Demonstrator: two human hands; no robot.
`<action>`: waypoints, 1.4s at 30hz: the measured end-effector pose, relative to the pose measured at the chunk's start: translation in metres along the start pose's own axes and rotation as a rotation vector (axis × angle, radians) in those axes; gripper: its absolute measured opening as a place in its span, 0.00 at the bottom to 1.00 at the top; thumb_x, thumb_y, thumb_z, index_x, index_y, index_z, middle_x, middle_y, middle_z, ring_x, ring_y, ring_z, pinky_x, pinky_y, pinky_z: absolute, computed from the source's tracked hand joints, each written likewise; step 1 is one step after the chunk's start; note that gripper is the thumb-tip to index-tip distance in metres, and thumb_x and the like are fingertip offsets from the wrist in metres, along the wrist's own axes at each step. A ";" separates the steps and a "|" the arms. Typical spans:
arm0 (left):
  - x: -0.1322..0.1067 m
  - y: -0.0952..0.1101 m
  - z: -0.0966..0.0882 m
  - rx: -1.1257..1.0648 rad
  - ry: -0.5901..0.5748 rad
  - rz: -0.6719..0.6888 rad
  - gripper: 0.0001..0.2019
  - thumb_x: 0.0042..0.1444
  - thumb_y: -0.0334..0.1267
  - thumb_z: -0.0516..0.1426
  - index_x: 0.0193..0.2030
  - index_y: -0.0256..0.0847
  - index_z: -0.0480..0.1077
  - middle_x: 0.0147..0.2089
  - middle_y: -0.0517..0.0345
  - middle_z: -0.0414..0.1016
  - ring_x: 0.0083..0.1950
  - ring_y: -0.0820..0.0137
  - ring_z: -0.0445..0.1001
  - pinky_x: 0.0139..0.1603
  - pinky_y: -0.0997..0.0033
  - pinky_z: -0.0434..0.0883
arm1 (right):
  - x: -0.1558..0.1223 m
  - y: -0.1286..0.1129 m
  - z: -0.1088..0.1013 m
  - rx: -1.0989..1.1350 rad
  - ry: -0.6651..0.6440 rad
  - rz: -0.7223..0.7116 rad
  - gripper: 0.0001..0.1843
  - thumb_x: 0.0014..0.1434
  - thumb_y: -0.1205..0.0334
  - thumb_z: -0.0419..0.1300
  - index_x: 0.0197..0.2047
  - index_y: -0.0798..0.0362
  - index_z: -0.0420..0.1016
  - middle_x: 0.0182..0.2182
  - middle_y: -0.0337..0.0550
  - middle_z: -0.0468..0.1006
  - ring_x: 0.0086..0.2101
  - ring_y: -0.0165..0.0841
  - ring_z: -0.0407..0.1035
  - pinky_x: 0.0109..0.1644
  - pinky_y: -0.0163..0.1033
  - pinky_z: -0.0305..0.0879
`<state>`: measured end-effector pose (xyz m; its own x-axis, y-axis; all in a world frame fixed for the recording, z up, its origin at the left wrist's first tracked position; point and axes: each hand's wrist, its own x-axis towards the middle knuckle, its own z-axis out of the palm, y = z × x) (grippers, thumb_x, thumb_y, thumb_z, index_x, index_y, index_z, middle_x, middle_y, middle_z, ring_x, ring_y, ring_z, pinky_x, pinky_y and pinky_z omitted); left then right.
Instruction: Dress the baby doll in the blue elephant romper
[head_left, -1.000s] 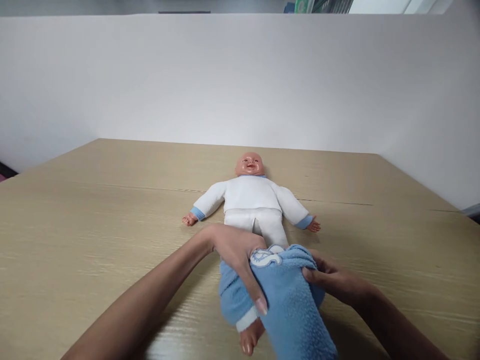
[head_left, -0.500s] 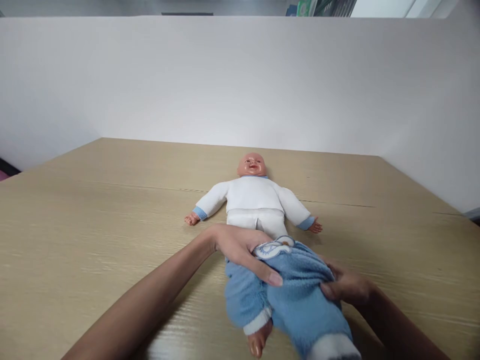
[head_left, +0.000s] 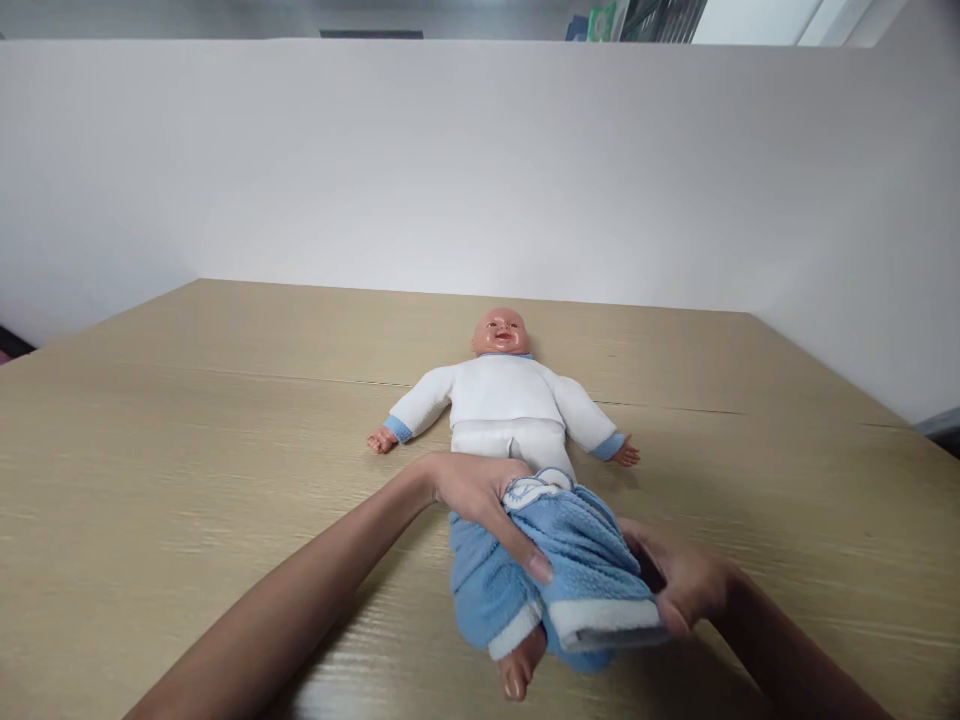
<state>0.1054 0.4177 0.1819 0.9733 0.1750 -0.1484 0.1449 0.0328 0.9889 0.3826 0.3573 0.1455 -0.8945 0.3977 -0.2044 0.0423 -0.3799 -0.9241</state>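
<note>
A baby doll [head_left: 504, 395] in a white top lies on its back on the wooden table [head_left: 187, 430], head away from me. Blue fleece trousers [head_left: 559, 570] with white cuffs cover its legs, and one bare foot [head_left: 517, 672] sticks out at the near end. My left hand [head_left: 480, 495] grips the waistband of the trousers at the doll's hips, fingers curled over the cloth. My right hand [head_left: 679, 580] holds the right trouser leg from the side near its white cuff, fingers closed on the fleece.
White partition walls [head_left: 480, 170] stand behind and to the right of the table. The table's back edge runs just beyond the doll's head.
The right trouser leg has come down flat toward the table and its white cuff now shows. My right hand slid nearer along it. My left hand stays at the waistband.
</note>
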 end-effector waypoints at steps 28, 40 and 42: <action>0.000 0.008 -0.003 0.041 -0.045 0.011 0.21 0.56 0.53 0.73 0.46 0.37 0.83 0.47 0.57 0.87 0.48 0.64 0.83 0.60 0.67 0.79 | -0.008 -0.007 0.060 -0.080 0.409 -0.111 0.34 0.55 0.43 0.76 0.60 0.50 0.82 0.49 0.48 0.86 0.52 0.48 0.79 0.57 0.48 0.75; 0.014 0.031 0.032 0.407 0.131 -0.060 0.11 0.55 0.43 0.67 0.40 0.41 0.75 0.36 0.63 0.78 0.38 0.68 0.77 0.41 0.70 0.73 | 0.011 0.064 0.144 -0.266 1.355 -0.123 0.34 0.64 0.40 0.65 0.67 0.51 0.76 0.57 0.55 0.84 0.61 0.51 0.77 0.63 0.49 0.77; 0.016 0.033 0.036 0.542 0.163 -0.074 0.13 0.54 0.44 0.66 0.41 0.42 0.72 0.36 0.62 0.77 0.37 0.67 0.76 0.37 0.70 0.70 | 0.016 0.071 0.159 -0.301 1.462 -0.110 0.35 0.65 0.41 0.64 0.67 0.53 0.74 0.55 0.55 0.85 0.59 0.50 0.78 0.59 0.44 0.79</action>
<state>0.1322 0.3857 0.2125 0.9232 0.3428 -0.1738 0.3241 -0.4513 0.8314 0.3008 0.2038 0.1277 0.3173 0.9433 -0.0976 0.2563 -0.1844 -0.9488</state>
